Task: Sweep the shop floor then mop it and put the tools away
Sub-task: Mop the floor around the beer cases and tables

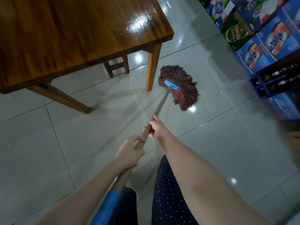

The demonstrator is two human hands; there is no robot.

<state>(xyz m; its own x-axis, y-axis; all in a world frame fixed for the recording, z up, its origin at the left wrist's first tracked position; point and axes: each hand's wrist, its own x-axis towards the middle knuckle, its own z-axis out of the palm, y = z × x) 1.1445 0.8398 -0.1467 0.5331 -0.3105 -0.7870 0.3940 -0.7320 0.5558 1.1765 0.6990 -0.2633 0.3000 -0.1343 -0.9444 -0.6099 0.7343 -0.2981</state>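
My mop head (180, 88) lies flat on the white tiled floor (227, 143), brown strands spread out, just beside a leg (152, 67) of the wooden bench (73, 30). Its handle (159, 106) slants back from the blue clamp (171, 85) toward me. My right grip (156, 127) is wrapped round the handle, the nearer of the two to the head. My left grip (129, 151) is curled round it just behind, close to the right but apart. The head sits well ahead of both. The handle's blue end (108, 207) passes my dotted trousers (168, 192). A stool (116, 67) stands under the bench. Drink cartons (267, 38) and a blue bottle crate (272, 82) line the right.
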